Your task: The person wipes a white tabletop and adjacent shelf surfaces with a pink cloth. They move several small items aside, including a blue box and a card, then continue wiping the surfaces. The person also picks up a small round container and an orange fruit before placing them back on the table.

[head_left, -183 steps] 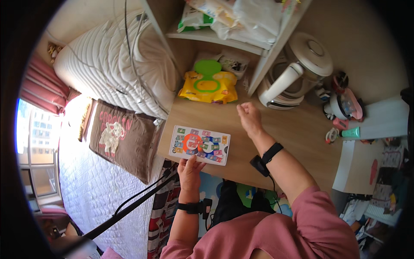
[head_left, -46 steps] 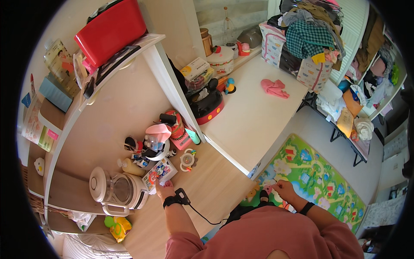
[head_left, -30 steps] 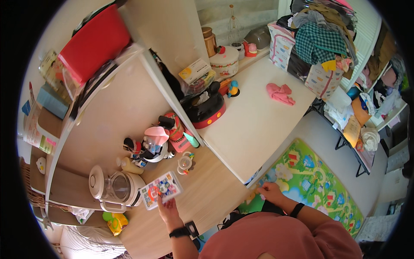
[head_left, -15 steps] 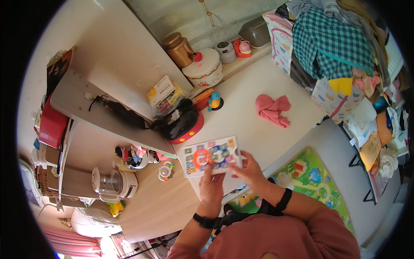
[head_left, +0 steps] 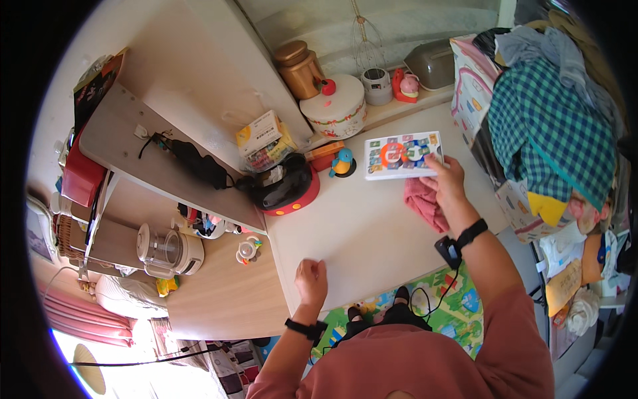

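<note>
My right hand (head_left: 446, 181) grips the near right corner of a flat white rectangular case (head_left: 403, 166). Small coloured squares and an orange ring cover the top face of this case. It is held above the white table, and part of a crumpled pink cloth (head_left: 425, 203) shows below it and beside my fingers. My left hand (head_left: 311, 282) is apart from the case, over the table's near left part. Its fingers are curled closed, and nothing shows in them.
A red and black tissue holder (head_left: 292, 189) and a blue bird figure (head_left: 343, 161) stand on the white table (head_left: 345, 233). Along the back are a round lidded tin (head_left: 335, 110) and a whisk (head_left: 365, 46). A bag heaped with clothes (head_left: 545, 133) occupies the right.
The white case has moved away and to the right, from both hands into my right hand alone. My left hand has let go, drawn back and closed.
</note>
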A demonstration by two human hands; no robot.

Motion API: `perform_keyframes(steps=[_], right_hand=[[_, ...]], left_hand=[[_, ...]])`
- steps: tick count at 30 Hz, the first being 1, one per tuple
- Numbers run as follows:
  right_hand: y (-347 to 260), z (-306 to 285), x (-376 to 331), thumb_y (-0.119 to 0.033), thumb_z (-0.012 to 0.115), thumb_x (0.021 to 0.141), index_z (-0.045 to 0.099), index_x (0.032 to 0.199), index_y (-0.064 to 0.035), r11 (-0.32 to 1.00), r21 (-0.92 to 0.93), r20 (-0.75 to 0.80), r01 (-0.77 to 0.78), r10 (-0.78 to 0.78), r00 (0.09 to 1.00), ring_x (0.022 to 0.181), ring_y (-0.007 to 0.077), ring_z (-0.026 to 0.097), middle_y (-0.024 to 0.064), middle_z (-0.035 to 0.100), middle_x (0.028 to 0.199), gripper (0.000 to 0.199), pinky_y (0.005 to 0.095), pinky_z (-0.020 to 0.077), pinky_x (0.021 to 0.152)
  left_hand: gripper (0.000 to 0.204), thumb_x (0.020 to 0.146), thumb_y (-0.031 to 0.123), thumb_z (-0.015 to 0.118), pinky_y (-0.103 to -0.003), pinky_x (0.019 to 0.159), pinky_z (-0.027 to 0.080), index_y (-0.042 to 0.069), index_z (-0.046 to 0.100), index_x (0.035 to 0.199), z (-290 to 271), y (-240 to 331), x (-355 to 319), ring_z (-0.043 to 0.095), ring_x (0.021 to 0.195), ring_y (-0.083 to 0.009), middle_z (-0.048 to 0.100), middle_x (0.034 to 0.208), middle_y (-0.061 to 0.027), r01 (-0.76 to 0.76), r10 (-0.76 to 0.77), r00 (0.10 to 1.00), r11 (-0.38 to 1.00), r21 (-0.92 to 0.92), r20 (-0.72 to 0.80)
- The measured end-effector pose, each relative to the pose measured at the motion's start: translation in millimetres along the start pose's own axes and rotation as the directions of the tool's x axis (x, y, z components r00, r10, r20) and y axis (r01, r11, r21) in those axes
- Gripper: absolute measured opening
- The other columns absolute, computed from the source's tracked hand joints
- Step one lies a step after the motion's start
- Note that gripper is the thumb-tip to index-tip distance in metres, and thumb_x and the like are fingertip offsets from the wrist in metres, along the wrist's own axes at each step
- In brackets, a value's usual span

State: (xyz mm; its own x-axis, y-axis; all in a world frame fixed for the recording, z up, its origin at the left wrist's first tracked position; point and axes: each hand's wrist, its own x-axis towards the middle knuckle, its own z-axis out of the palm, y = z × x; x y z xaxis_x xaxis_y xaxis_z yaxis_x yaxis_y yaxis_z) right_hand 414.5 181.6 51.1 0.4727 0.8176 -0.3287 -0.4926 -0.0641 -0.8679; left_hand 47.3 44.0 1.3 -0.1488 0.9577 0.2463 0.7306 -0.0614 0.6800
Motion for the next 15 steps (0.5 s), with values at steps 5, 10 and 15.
perform_keyframes(steps=[5,10,15], right_hand=[[12,16,89,-0.019,0.080,0.081,0.061,0.111,-0.0052,0.992,-0.066,0.074,-0.110,0.115,0.991,0.087,0.0221,0.068,0.0070,0.068,0.100,0.038,0.0380,0.0584,0.070],[39,43,141,-0.022,0.079,0.082,0.064,0.112,-0.0072,0.982,-0.124,-0.031,-0.142,0.139,0.990,0.086,0.0197,0.067,0.0035,0.068,0.100,0.036,0.0352,0.0576,0.067],[22,42,172,-0.033,0.078,0.083,0.066,0.106,-0.0100,0.775,-0.631,0.032,-0.022,0.054,0.998,0.075,0.0151,0.061,0.0012,0.065,0.092,0.035,0.0320,0.0555,0.060]], left_hand=[[0.020,0.082,0.005,0.066,-0.042,0.062,0.040,0.009,0.049,0.073,-1,-24,-8,0.053,0.062,-0.0300,0.052,0.066,-0.0074,-0.301,0.334,0.942,0.875,0.379,-0.024],[0.020,0.082,0.006,0.066,-0.043,0.061,0.040,0.010,0.048,0.074,10,-35,11,0.053,0.061,-0.0299,0.052,0.065,-0.0068,-0.252,0.269,0.963,0.876,0.411,0.016],[0.020,0.081,0.008,0.065,-0.044,0.062,0.040,0.010,0.047,0.074,15,-37,18,0.054,0.063,-0.0302,0.053,0.066,-0.0074,-0.219,0.223,0.974,0.880,0.422,0.041]])
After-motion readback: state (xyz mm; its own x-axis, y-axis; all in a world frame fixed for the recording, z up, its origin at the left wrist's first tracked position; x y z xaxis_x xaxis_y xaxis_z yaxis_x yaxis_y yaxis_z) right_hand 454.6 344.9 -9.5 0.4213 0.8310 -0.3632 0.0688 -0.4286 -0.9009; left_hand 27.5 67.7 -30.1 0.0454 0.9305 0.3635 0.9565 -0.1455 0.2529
